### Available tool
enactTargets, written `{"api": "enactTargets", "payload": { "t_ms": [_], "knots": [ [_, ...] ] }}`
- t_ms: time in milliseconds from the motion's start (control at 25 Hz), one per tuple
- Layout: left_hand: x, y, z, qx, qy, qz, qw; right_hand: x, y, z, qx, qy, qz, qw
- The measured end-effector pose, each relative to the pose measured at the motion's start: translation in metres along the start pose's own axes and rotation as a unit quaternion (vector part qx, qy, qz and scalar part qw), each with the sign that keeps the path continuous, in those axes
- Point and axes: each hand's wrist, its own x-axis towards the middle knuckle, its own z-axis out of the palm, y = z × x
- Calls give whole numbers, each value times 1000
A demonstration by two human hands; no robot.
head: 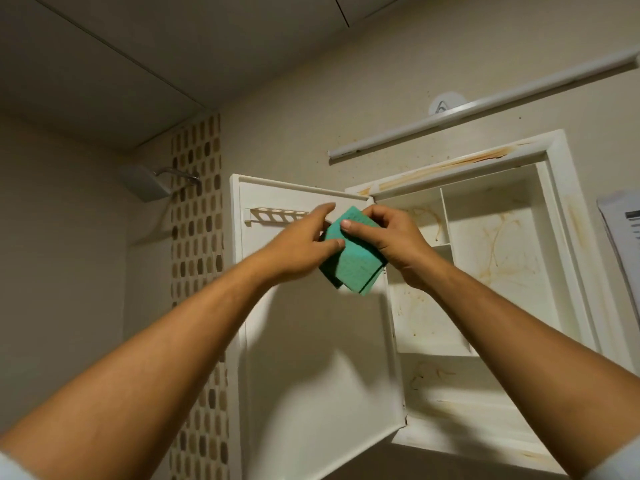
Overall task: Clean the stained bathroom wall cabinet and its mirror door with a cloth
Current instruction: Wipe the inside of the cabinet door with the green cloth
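Holding a folded green cloth (356,268) mid-frame, my right hand (389,239) curls round its 12 o'clock edge while my left hand (303,245) pinches its 9 o'clock side. I see the stained white wall cabinet (491,237) open at 3 o'clock, its white door (311,358) behind the cloth.
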Motion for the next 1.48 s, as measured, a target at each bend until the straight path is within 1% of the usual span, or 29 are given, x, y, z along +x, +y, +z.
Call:
{"api": "enactTargets", "payload": {
  "t_ms": [80, 120, 160, 240, 280, 360, 440, 520, 560, 600, 640, 680, 720, 760, 800, 840, 880, 920, 960, 1000, 1040, 1120, 1200, 1280, 1360, 1440, 1480],
  "knots": [
    [4, -2, 13, -100, -15, -51, 994, 0, 1, 2, -12, 10, -7, 1000],
    [5, -2, 17, -135, -8, -63, 989, -1, 2, 2, 11, 19, 3, 1000],
    [7, -2, 21, -175, 7, -76, 982, -2, 5, 1, 55, 28, 23, 998],
    [9, -2, 28, -265, 51, -111, 956, -8, 14, -1, 145, 24, 57, 987],
    [10, -1, 31, -304, 68, -126, 942, -12, 19, 1, 154, 17, 67, 986],
    [12, 0, 38, -345, 72, -149, 924, -17, 27, 5, 114, 7, 76, 991],
    [11, 0, 43, -357, 58, -163, 918, -20, 30, 7, 94, -20, 62, 993],
    [8, 2, 39, -347, 61, -161, 922, -17, 28, 6, 129, -38, 40, 990],
    [6, 4, 36, -309, 65, -151, 937, -14, 28, 4, 156, -21, 35, 987],
    [5, 5, 31, -225, 80, -131, 962, -8, 28, 1, 176, 10, 36, 984],
    [7, 7, 23, -105, 105, -105, 983, 1, 28, -1, 188, 43, 42, 980],
    [10, 9, 14, 17, 138, -71, 988, 11, 29, -4, 177, 78, 43, 980],
    [13, 12, 4, 125, 174, -31, 976, 23, 31, -7, 133, 119, 31, 983],
    [15, 15, -9, 211, 208, 9, 955, 37, 33, -10, 54, 159, 1, 986],
    [16, 16, -25, 277, 238, 41, 930, 49, 35, -12, -56, 193, -39, 979],
    [17, 17, -42, 326, 263, 59, 906, 59, 39, -14, -188, 220, -78, 954],
    [16, 15, -59, 367, 281, 59, 885, 67, 44, -13, -299, 232, -108, 919],
    [14, 12, -74, 401, 295, 49, 866, 73, 48, -11, -370, 232, -124, 891],
    [12, 5, -86, 422, 303, 34, 854, 75, 50, -6, -399, 225, -126, 880],
    [9, -2, -95, 419, 302, 18, 856, 76, 52, 2, -393, 222, -119, 884],
    [7, -10, -102, 384, 296, 3, 875, 77, 54, 11, -372, 225, -104, 895],
    [4, -27, -109, 267, 277, -11, 923, 77, 51, 25, -311, 240, -71, 917],
    [1, -41, -111, 183, 274, 0, 944, 77, 40, 34, -252, 245, -68, 934],
    [2, -48, -113, 106, 283, 16, 953, 75, 15, 56, -236, 200, -130, 942],
    [2, -53, -113, 56, 294, 23, 954, 70, -19, 91, -224, 124, -235, 938],
    [1, -60, -114, 23, 307, 24, 951, 64, -45, 126, -232, 60, -334, 912],
    [1, -63, -115, 16, 313, 24, 949, 63, -50, 133, -237, 44, -365, 899]
  ]
}}
